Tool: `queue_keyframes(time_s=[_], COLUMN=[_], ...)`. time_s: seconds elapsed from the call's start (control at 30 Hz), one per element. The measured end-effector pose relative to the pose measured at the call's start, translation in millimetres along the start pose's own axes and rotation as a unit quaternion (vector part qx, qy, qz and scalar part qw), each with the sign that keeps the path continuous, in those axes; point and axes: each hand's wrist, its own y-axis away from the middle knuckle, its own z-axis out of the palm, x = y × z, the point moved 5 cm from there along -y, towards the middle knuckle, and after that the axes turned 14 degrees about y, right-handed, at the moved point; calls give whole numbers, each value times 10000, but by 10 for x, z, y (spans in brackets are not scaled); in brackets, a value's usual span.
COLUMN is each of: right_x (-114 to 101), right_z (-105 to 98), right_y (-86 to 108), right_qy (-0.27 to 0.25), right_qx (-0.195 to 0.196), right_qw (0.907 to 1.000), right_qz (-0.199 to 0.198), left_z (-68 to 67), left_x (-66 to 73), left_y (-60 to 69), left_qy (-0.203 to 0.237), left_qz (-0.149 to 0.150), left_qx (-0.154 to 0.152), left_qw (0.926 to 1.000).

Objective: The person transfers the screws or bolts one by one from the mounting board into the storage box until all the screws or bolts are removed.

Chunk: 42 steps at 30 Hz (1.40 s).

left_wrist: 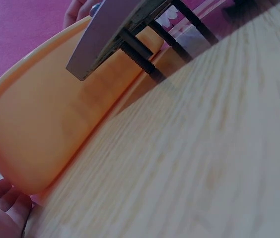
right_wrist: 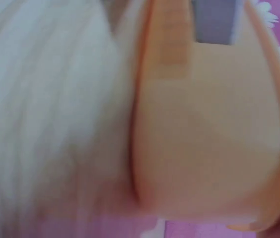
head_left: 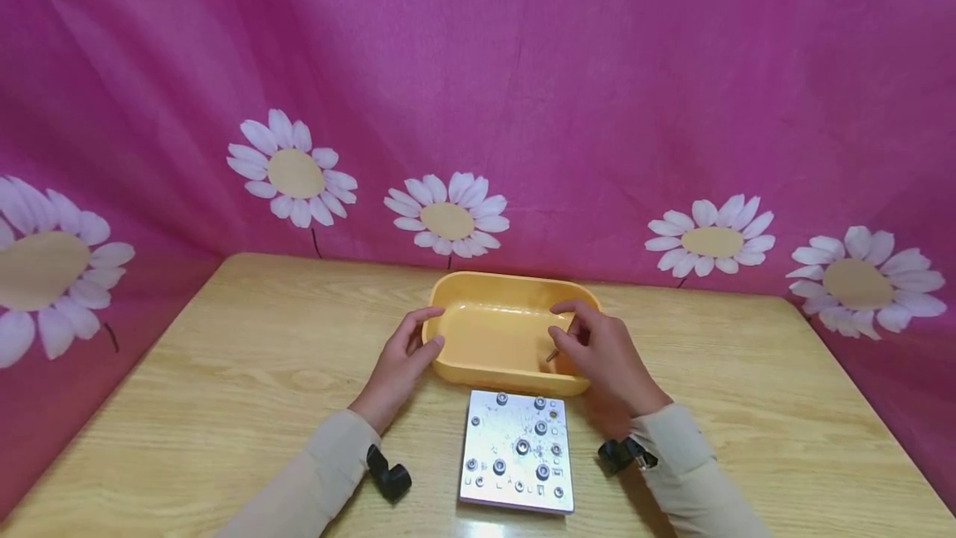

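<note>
While L hand grips tray L rim, R hand overhangs R end, hold unclear, room btwn.

Magenta cloth hangs behind and along both sides of surface; bears five printed white-petalled flowers with pale yellow centres, short dark stems below some. Surface: light wood-grain, far edge bordered by cloth.

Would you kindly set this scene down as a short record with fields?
Left hand: grips the left end of the yellow tray
Right hand: at the tray's right end
Metal plate: nearer the person than the tray, fitted with bolts
Surface: wooden table
Backdrop: pink cloth with white flowers
</note>
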Motion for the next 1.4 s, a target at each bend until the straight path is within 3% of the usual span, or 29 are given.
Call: queue_keyframes(time_s=[0.17, 0.27, 0.5, 0.87, 1.1, 1.2, 1.27, 1.4], right_x=[-20, -63, -203, -481, -591, -586, -582, -571], right_z=[-74, -124, -239, -329, -310, -281, -261, -217], right_y=[33, 60, 139, 315, 403, 431, 446, 472], right_qy=[-349, -341, -129, -55, 195, 314, 344, 329], right_qx=[-67, -228, -1056, -2466, -3151, -3345, -3429, -3601], right_qw=[9993, 9990, 9935, 9666, 9460, 9391, 9360, 9303], right_qz=[-73, -165, -392, -692, -734, -724, -723, -618], left_z=[10, 37, 108, 102, -3, -12, -9, 55], left_x=[-11, 61, 286, 269, 14, -18, -21, 129], left_y=[15, 47, 155, 156, 16, 5, 6, 86], left_qy=[-13, -26, -63, -45, 51, 37, 39, 49], left_qz=[-107, -169, -216, -205, -168, -46, 6, -112], left_qx=[-1, -11, -37, -97, -42, -48, -66, -109], left_qw=[9999, 9999, 9997, 9997, 9998, 10000, 10000, 9999])
